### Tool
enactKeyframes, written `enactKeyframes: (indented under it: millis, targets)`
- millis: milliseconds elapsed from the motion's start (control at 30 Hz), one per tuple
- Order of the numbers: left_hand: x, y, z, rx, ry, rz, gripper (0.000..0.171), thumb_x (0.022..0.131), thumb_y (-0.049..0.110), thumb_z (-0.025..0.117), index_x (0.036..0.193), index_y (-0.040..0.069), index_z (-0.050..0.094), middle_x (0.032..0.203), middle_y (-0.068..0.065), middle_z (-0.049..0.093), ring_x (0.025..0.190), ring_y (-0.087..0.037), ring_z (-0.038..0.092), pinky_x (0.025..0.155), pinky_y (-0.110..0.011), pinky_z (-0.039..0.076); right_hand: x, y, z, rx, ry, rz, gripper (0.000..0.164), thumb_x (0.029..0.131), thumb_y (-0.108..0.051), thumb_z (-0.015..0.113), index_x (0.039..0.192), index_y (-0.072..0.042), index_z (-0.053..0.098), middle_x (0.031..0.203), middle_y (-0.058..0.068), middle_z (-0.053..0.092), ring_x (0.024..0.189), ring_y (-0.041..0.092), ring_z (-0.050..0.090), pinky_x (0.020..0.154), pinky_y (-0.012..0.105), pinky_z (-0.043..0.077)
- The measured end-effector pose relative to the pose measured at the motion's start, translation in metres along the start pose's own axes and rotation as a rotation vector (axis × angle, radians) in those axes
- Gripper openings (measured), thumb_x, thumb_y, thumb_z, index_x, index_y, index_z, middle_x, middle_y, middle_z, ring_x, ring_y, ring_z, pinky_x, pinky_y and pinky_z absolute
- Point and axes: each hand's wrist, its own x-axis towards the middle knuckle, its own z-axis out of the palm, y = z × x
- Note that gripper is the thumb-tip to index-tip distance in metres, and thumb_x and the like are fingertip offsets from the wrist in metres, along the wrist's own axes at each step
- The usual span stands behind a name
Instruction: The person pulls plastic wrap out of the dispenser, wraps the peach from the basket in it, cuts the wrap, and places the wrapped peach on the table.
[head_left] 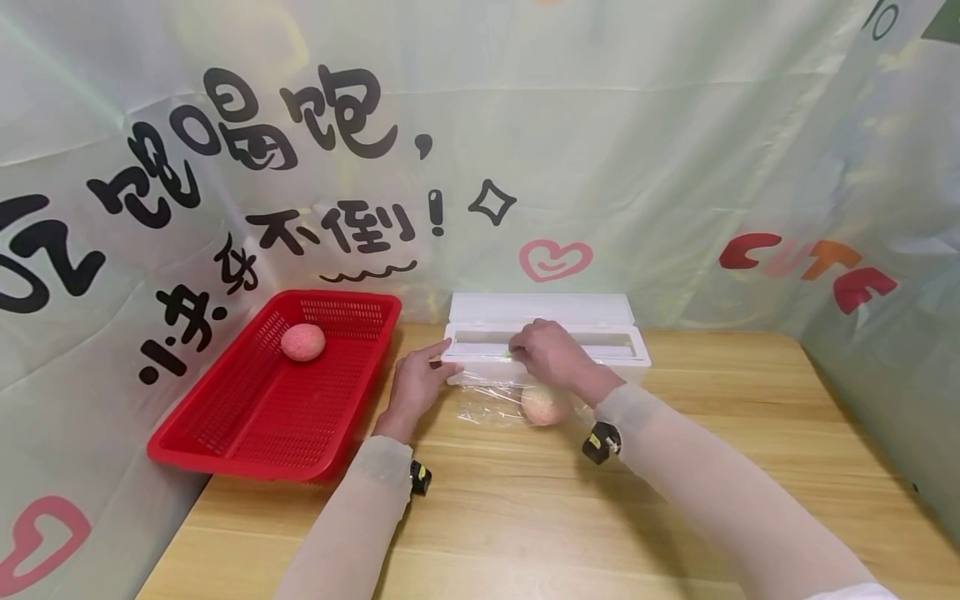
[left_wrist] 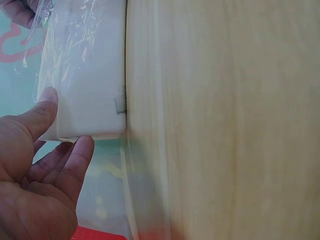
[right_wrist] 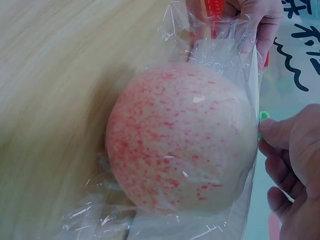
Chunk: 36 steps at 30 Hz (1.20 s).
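Observation:
A white cling film box (head_left: pixel 489 372) stands on the table with its lid (head_left: pixel 540 307) raised at the back. My left hand (head_left: pixel 417 380) grips the box's left end, its thumb on the front face in the left wrist view. At the box's front edge my right hand (head_left: pixel 553 354) pinches a small green slider (right_wrist: pixel 264 124) between thumb and fingers. Clear cling film (head_left: pixel 483 405) hangs from the box's front edge and drapes over a peach (head_left: pixel 545 406). Pale with red speckles, the peach (right_wrist: pixel 182 140) fills the right wrist view under the film.
On the left stands a red plastic basket (head_left: pixel 288 425) with perforated sides, and a second pink peach (head_left: pixel 303 342) lies in it. A printed cloth backdrop (head_left: pixel 675 183) rises right behind the box. The wooden table (head_left: pixel 525 517) stretches toward the front and right.

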Motion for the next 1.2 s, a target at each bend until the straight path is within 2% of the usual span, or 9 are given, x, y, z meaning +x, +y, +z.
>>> enactKeyframes:
  millis: [200, 367, 500, 700, 1200]
  targets:
    - [-0.001, 0.000, -0.001, -0.006, -0.002, 0.000, 0.059, 0.093, 0.030, 0.082, 0.149, 0.027, 0.062, 0.149, -0.008, 0.063, 0.123, -0.027, 0.064, 0.072, -0.028, 0.057, 0.001, -0.003, 0.001, 0.014, -0.001, 0.061, 0.016, 0.095, -0.015, 0.077, 0.110, -0.010, 0.081, 0.103, 0.006, 0.081, 0.094, 0.028, 0.070, 0.087, 0.049, 0.056]
    - [0.000, 0.000, -0.001, 0.000, 0.000, -0.005, 0.059, 0.094, 0.029, 0.082, 0.149, 0.027, 0.061, 0.150, -0.008, 0.062, 0.126, -0.028, 0.064, 0.081, -0.029, 0.060, 0.000, -0.001, 0.004, 0.027, 0.031, 0.032, 0.012, 0.093, -0.011, 0.079, 0.105, -0.010, 0.083, 0.099, 0.005, 0.081, 0.090, 0.027, 0.071, 0.086, 0.048, 0.057]
    - [0.000, 0.000, 0.000, -0.002, -0.001, -0.010, 0.059, 0.094, 0.029, 0.081, 0.149, 0.027, 0.061, 0.150, -0.008, 0.063, 0.123, -0.027, 0.065, 0.076, -0.026, 0.059, -0.002, 0.001, 0.004, 0.025, 0.026, 0.022, 0.011, 0.094, -0.010, 0.079, 0.104, -0.009, 0.082, 0.099, 0.005, 0.081, 0.092, 0.027, 0.071, 0.089, 0.048, 0.057]
    - [0.000, -0.001, 0.001, -0.011, -0.007, -0.008, 0.059, 0.093, 0.029, 0.082, 0.149, 0.028, 0.061, 0.149, -0.008, 0.063, 0.119, -0.026, 0.066, 0.069, -0.024, 0.055, -0.007, 0.005, 0.000, 0.018, -0.005, 0.050, 0.012, 0.094, -0.010, 0.078, 0.106, -0.009, 0.082, 0.100, 0.006, 0.081, 0.095, 0.028, 0.071, 0.093, 0.051, 0.056]
    - [0.000, 0.001, 0.001, -0.002, -0.009, -0.029, 0.059, 0.094, 0.030, 0.081, 0.149, 0.029, 0.061, 0.151, -0.008, 0.062, 0.122, -0.026, 0.065, 0.072, -0.025, 0.057, -0.019, 0.013, -0.013, 0.020, -0.024, 0.066, 0.011, 0.095, -0.009, 0.077, 0.104, -0.009, 0.081, 0.099, 0.006, 0.080, 0.096, 0.029, 0.069, 0.089, 0.049, 0.054]
